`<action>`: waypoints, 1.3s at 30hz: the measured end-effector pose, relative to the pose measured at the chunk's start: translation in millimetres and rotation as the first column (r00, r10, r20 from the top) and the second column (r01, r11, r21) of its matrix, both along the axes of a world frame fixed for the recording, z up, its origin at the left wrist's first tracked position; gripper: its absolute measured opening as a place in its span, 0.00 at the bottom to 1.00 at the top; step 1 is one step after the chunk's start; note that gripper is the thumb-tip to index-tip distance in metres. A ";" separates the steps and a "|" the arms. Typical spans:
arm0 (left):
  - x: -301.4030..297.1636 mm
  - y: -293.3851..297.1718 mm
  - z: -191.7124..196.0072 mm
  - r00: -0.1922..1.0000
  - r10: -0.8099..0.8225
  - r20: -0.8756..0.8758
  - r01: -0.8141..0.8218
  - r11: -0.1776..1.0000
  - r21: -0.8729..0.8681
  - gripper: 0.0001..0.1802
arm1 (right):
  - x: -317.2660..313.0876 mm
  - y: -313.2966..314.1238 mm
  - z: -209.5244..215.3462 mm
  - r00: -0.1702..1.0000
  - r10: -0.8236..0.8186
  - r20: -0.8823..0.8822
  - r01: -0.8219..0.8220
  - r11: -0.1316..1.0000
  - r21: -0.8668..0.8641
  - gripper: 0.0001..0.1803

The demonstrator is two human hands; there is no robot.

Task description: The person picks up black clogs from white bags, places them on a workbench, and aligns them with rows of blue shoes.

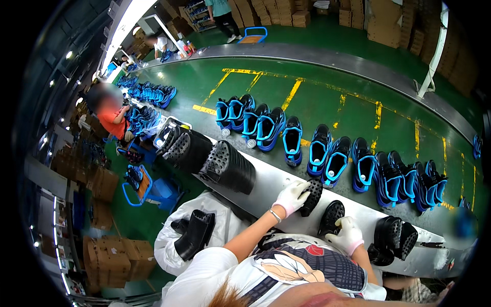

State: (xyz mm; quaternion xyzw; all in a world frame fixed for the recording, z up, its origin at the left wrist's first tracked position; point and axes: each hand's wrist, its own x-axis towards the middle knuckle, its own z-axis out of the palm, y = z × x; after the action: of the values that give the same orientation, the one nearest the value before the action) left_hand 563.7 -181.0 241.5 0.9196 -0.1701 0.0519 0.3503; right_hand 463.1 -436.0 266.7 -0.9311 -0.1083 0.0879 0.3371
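Note:
My left hand, in a white glove, closes its fingers on the edge of a black insole with a bumpy, studded face. This insole is tilted up over the metal ledge. Nearer to me, my right hand, also gloved in white, is closed at the lower end of a second black studded insole. To the left on the ledge lie two thick stacks of such insoles, one stack beside another. A smaller insole stack sits right of my right hand.
Black-and-blue shoes stand in a row on the green conveyor beyond the metal ledge. More black insoles rest on a white sack at my left. A person in orange works farther left, near a blue trolley.

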 end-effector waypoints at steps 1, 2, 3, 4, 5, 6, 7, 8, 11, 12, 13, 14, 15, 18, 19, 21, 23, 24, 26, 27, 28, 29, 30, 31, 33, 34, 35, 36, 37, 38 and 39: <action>0.5 -3.6 6.3 0.998 0.022 0.054 -0.018 0.998 -0.061 0.17 | 1.1 -1.5 5.9 0.999 -0.027 -0.044 0.029 0.998 0.047 0.26; 3.3 -5.8 14.2 0.993 0.048 -0.109 -0.053 0.998 -0.042 0.22 | 3.3 -2.4 11.9 0.995 -0.049 -0.089 0.058 0.994 0.092 0.27; 4.6 -10.0 25.1 0.979 -0.008 -0.204 -0.021 0.990 -0.140 0.24 | 3.4 -1.4 20.8 0.998 -0.056 -0.038 0.062 0.985 0.162 0.27; 7.1 -13.2 33.1 0.954 -0.070 -0.290 -0.002 0.970 -0.241 0.26 | 6.8 3.0 31.8 0.998 -0.065 0.011 0.061 0.971 0.230 0.26; 6.2 -15.5 41.6 0.920 -0.133 -0.368 0.000 0.941 -0.339 0.29 | 10.9 9.2 42.7 0.996 -0.072 0.058 0.051 0.953 0.299 0.26; 1.3 -23.2 51.2 0.759 -0.227 -0.610 -0.155 0.847 -0.509 0.35 | 14.7 14.5 52.9 0.991 -0.056 0.122 0.015 0.950 0.312 0.25; 6.1 -21.8 54.8 0.694 -0.291 -0.659 -0.079 0.879 -0.471 0.34 | 17.7 20.1 58.8 0.987 -0.054 0.150 0.001 0.944 0.330 0.25; 2.0 -20.0 53.4 0.492 -0.484 -0.724 -0.187 0.753 -0.631 0.33 | 20.4 27.3 65.6 0.983 -0.041 0.177 -0.025 0.935 0.353 0.25; -3.4 -24.4 52.3 0.228 -0.813 -0.536 -0.537 0.354 -0.766 0.30 | 29.0 35.1 72.1 0.980 0.002 0.197 -0.076 0.927 0.367 0.25; -5.3 -24.3 47.3 0.282 -0.799 -0.531 -0.522 0.336 -0.784 0.29 | 30.0 36.4 73.4 0.987 0.003 0.159 -0.065 0.922 0.382 0.26; -7.5 -23.1 44.1 0.335 -0.782 -0.525 -0.507 0.320 -0.800 0.29 | 31.0 37.9 74.9 0.993 0.005 0.120 -0.053 0.916 0.397 0.26; -9.0 -20.1 42.7 0.383 -0.745 -0.546 -0.503 0.327 -0.800 0.27 | 32.6 40.1 76.8 0.993 0.020 0.113 -0.064 0.917 0.393 0.27; -7.7 -19.2 43.1 0.422 -0.713 -0.560 -0.496 0.336 -0.801 0.26 | 35.0 42.6 77.6 0.995 0.011 0.096 -0.047 0.925 0.378 0.27; -0.1 -16.2 33.7 0.550 -0.590 -0.591 -0.391 0.443 -0.807 0.23 | 41.3 49.0 65.2 0.998 -0.049 0.038 0.034 0.948 0.318 0.28; 0.7 -15.8 29.4 0.587 -0.546 -0.598 -0.350 0.495 -0.795 0.21 | 43.2 51.8 63.9 0.996 -0.082 -0.026 0.086 0.964 0.252 0.28; 13.7 -8.3 16.3 0.649 -0.376 -0.662 -0.311 0.663 -0.681 0.21 | 56.4 53.5 40.3 0.982 -0.027 0.189 -0.001 0.989 0.145 0.27; 15.7 -4.8 26.1 0.720 -0.358 -0.594 -0.353 0.548 -0.758 0.20 | 63.3 64.6 47.4 0.994 -0.074 0.076 0.063 0.989 0.132 0.24; 17.1 -2.2 38.0 0.703 -0.371 -0.607 -0.374 0.534 -0.759 0.20 | 65.8 68.0 45.9 0.994 -0.076 0.079 0.067 0.992 0.107 0.21; 24.9 7.0 33.3 0.749 -0.322 -0.579 -0.335 0.570 -0.750 0.20 | 81.1 78.0 47.0 0.996 -0.065 0.063 0.063 0.997 0.033 0.19; 28.7 6.5 34.9 0.748 -0.346 -0.567 -0.360 0.506 -0.784 0.19 | 85.4 82.1 47.3 0.998 -0.060 0.017 0.060 0.998 -0.021 0.18; 33.4 12.0 28.0 0.730 -0.358 -0.583 -0.370 0.510 -0.776 0.19 | 89.4 86.3 44.8 0.998 -0.066 0.016 0.067 0.997 -0.031 0.18; 37.5 17.4 21.5 0.712 -0.368 -0.598 -0.380 0.515 -0.769 0.19 | 93.6 89.3 42.4 0.997 -0.071 0.016 0.071 0.997 -0.039 0.19; 45.0 22.7 19.2 0.654 -0.395 -0.646 -0.410 0.532 -0.741 0.19 | 103.8 90.1 43.1 0.997 -0.067 -0.049 0.066 0.998 -0.014 0.20; 51.2 24.9 18.8 0.592 -0.419 -0.688 -0.437 0.551 -0.711 0.20 | 109.5 90.3 40.5 0.995 -0.078 -0.064 0.079 0.997 0.010 0.20; 61.0 24.1 14.8 0.635 -0.363 -0.682 -0.372 0.630 -0.682 0.21 | 121.4 89.0 32.1 0.995 -0.092 -0.044 0.090 0.995 -0.043 0.21; 70.7 27.0 7.3 0.663 -0.328 -0.673 -0.302 0.705 -0.642 0.21 | 130.0 88.7 31.3 0.988 -0.126 -0.085 0.121 0.991 -0.061 0.23; 80.0 28.9 -1.8 0.692 -0.296 -0.658 -0.231 0.773 -0.591 0.22 | 138.7 83.4 18.8 0.986 -0.148 -0.074 0.141 0.986 -0.094 0.25; 84.2 31.8 -20.9 0.830 -0.172 -0.531 -0.123 0.871 -0.475 0.22 | 150.5 80.2 19.4 0.978 -0.159 -0.137 0.139 0.980 -0.141 0.25; 90.1 30.5 -24.2 0.885 -0.150 -0.440 -0.058 0.904 -0.424 0.23 | 162.5 76.0 21.1 0.964 -0.179 -0.199 0.141 0.971 -0.191 0.26; 95.5 28.1 -25.9 0.930 -0.135 -0.342 0.001 0.931 -0.364 0.23 | 174.5 72.1 21.2 0.960 -0.182 -0.213 0.129 0.962 -0.240 0.26; 101.7 24.7 -28.7 0.963 -0.131 -0.237 0.055 0.952 -0.300 0.24 | 185.8 67.0 16.3 0.951 -0.190 -0.246 0.137 0.967 -0.216 0.28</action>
State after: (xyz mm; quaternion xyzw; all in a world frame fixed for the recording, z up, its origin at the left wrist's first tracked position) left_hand 665.4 -156.3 212.8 0.8481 -0.1578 -0.0587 0.5024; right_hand 648.8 -369.0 283.0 -0.9455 0.0248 0.1931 0.2611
